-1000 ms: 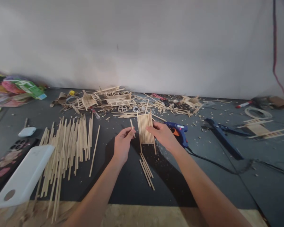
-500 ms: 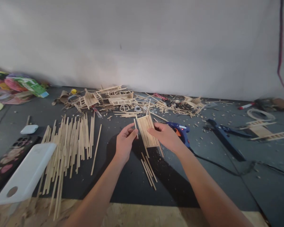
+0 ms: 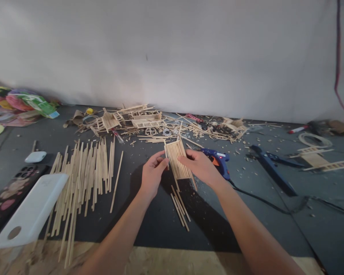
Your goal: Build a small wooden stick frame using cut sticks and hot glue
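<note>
A small panel of thin wooden sticks [image 3: 176, 160] set side by side, with longer sticks jutting past its ends, is held up in front of me. My right hand [image 3: 199, 164] grips its right edge, thumb across the front. Between the thumb and fingers of my left hand [image 3: 154, 170] is a short wooden stick [image 3: 166, 154], upright against the panel's left edge; whether it is fastened there I cannot tell. Below the panel several loose sticks [image 3: 180, 210] lie on the dark mat. A blue glue gun [image 3: 218, 158] rests just beyond my right hand.
Many loose sticks [image 3: 86, 175] spread at the left, by a white power bank [image 3: 31, 210] and a phone [image 3: 14, 191]. Stick models [image 3: 146, 116] and offcuts line the wall. At right lie a dark blue cutting tool [image 3: 275, 172], a cable [image 3: 263, 200] and another stick frame [image 3: 315, 160].
My left hand has moved slightly right, bringing the short stick from a small gap to the panel's left edge. My right hand and the panel have hardly moved.
</note>
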Demonstrator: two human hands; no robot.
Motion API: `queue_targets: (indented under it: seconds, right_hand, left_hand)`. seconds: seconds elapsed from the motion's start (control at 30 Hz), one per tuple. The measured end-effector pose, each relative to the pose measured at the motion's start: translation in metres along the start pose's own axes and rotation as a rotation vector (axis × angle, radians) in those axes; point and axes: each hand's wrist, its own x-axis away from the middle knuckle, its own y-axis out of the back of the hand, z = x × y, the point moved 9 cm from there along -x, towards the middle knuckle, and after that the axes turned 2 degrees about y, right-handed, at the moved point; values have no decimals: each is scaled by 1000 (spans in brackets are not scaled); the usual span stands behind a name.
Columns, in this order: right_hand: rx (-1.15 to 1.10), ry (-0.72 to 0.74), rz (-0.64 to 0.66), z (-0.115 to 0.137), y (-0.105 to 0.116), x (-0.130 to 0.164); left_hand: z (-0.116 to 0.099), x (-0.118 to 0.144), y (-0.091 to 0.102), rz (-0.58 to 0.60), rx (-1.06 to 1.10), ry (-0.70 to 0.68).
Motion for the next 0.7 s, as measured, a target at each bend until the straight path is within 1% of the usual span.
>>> queue_targets:
  seconds: [0.23,0.5,0.7]
  right_hand:
    - [12,21,-9,2,1,0]
    - [5,1,-1,2,-1,1]
    - [1,8,0,2,0,2]
  left_hand:
    - [1,1,-2,20,21,26]
    - [1,1,-2,7,54,49]
    - [1,1,-1,-6,44,36]
